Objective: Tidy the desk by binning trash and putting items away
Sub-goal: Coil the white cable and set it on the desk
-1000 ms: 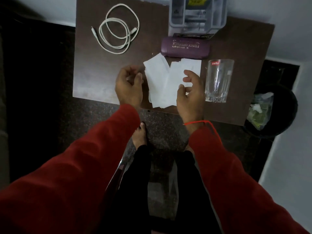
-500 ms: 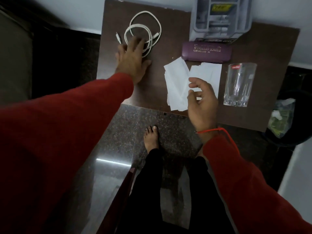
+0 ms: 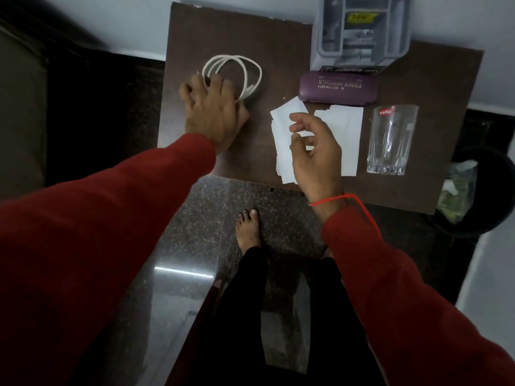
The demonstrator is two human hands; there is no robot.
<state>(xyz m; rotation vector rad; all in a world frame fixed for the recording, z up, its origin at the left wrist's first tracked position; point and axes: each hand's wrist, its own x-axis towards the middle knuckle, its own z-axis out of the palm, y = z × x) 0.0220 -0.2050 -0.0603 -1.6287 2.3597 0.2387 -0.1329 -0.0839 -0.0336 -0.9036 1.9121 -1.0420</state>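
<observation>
Barely started imo: left hand [image 3: 213, 114] fingers curl round the cable [image 3: 245, 76], right hand [image 3: 315, 151] hangs loose, holding nothing. Papers [image 3: 340, 135], case [image 3: 338, 86], glass [image 3: 390, 140] still on table [image 3: 278, 51].

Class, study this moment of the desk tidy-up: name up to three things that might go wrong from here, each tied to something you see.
1. The left hand grips only part of the coiled white cable; lifted this way, the loops may uncoil and drag across the desk.
2. The paper pieces lie loose near the front edge; the right hand hovering over them might sweep some onto the floor.
3. The empty glass stands close beside the papers; a careless sweep towards the bin might topple it.
</observation>
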